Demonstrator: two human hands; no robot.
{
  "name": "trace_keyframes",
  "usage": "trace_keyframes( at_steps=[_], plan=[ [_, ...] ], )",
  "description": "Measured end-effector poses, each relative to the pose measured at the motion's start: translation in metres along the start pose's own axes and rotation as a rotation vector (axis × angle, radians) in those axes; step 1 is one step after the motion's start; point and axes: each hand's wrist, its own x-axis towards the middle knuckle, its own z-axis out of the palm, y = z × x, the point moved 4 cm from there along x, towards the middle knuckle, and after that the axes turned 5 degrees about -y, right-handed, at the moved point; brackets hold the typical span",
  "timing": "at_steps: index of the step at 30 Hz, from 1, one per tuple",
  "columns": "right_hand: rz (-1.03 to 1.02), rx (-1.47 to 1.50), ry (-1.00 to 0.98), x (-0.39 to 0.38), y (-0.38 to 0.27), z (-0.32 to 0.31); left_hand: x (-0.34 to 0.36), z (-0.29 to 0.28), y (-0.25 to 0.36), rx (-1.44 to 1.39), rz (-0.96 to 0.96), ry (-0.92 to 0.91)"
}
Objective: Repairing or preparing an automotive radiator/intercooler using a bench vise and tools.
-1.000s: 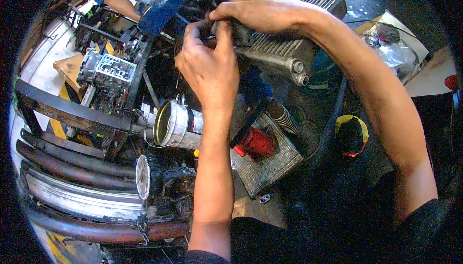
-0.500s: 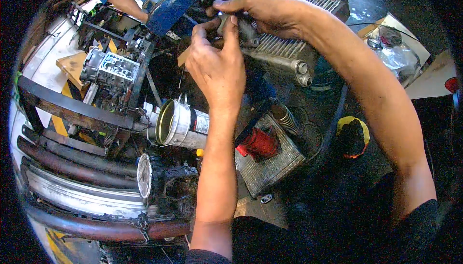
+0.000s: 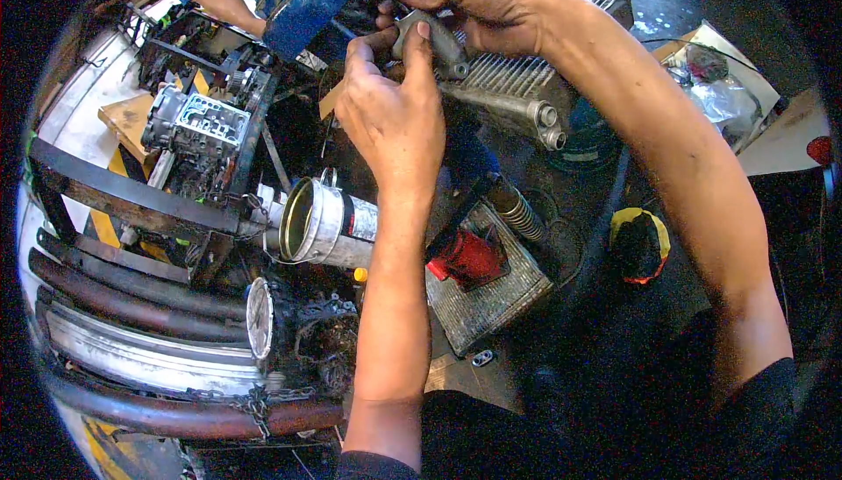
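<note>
My left hand (image 3: 390, 99) has its thumb and fingers closed on a grey metal fitting (image 3: 438, 46) near the top centre, a small hole at its lower end. My right hand (image 3: 491, 11) curls just above and behind it, thumb and fingers bent; what those fingers hold is too hidden to make out. Behind the fitting lies a finned metal cooler (image 3: 504, 85) with pipe ends at its right. A blue painted panel (image 3: 311, 15) rises beside my hands, to their left.
An engine block (image 3: 202, 125) in a steel frame (image 3: 132, 191), a metal bucket (image 3: 329, 221), long pipes (image 3: 193, 405), a red part (image 3: 469, 256) on a radiator (image 3: 491, 313), and bagged items (image 3: 715, 94) surround me. A co-worker's blue-sleeved arm (image 3: 228, 7) is at upper left.
Both hands have shifted a little right, the right one upward with its wrist more arched. More of the grey fitting now shows between them. The co-worker's hand has moved slightly.
</note>
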Motion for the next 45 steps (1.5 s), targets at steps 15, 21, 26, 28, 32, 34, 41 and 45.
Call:
trace_keyframes(
  at_steps=[15,21,26,28,32,34,41,45],
  plan=[
    [-0.095,-0.709,0.161,-0.018,0.003,-0.003,0.000,-0.003,-0.003,0.030,0.013,0.006],
    [-0.055,-0.658,0.111,-0.031,0.007,0.018,-0.001,-0.001,-0.005,0.012,0.030,0.006],
    [-0.435,-1.708,-0.006,-0.026,0.002,0.035,-0.002,-0.002,-0.006,0.061,0.092,0.041],
    [-0.390,-1.606,0.058,-0.024,0.005,0.030,-0.004,-0.004,-0.004,0.041,0.057,0.006],
    [-0.274,-1.331,0.085,-0.027,0.005,0.029,-0.010,-0.015,-0.005,-0.026,-0.029,-0.180],
    [-0.186,-1.322,0.069,-0.027,0.005,0.026,-0.012,-0.029,-0.017,-0.061,-0.058,-0.166],
    [0.060,-1.395,0.102,-0.031,-0.007,0.045,-0.055,-0.101,-0.079,-0.364,-0.377,-0.080],
    [0.109,-1.258,0.209,-0.034,-0.006,0.045,-0.157,-0.109,-0.149,-0.054,-0.623,-0.158]
  ],
)
